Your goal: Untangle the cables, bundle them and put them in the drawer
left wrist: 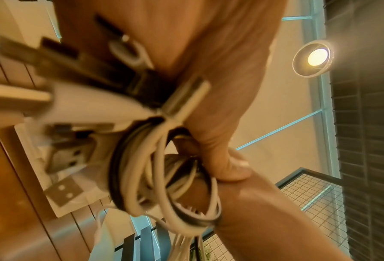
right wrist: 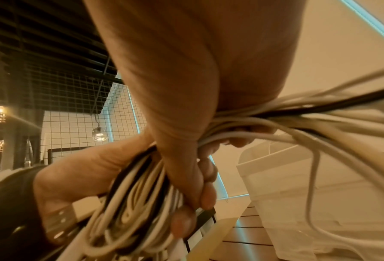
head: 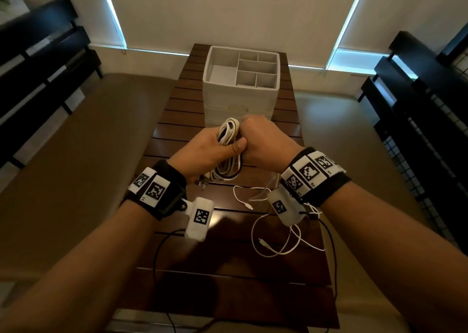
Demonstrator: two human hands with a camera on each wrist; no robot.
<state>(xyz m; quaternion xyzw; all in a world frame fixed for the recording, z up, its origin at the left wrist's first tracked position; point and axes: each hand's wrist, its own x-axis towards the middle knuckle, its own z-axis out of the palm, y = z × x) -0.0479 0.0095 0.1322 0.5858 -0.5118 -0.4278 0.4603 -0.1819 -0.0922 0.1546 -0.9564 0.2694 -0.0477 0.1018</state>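
Note:
A coiled bundle of white and black cables point(head: 229, 140) is held above the slatted wooden table point(head: 177, 130), in front of the white drawer box point(head: 240, 99). My left hand point(head: 207, 150) grips the bundle from the left, its thumb across the coil. My right hand point(head: 266, 140) grips it from the right, fingers curled round the strands. The left wrist view shows the cable loops point(left wrist: 155, 176) and blurred USB plugs point(left wrist: 61, 190) close up. In the right wrist view the strands point(right wrist: 137, 203) run through both fists. Loose white cables point(head: 273, 236) lie on the table under my right wrist.
The white box has several open compartments point(head: 255, 72) on top. A thin black cable point(head: 162, 256) trails across the near table. Dark slatted benches point(head: 38, 54) stand left and a wire-mesh rack point(head: 425, 120) right. Beige floor lies either side of the table.

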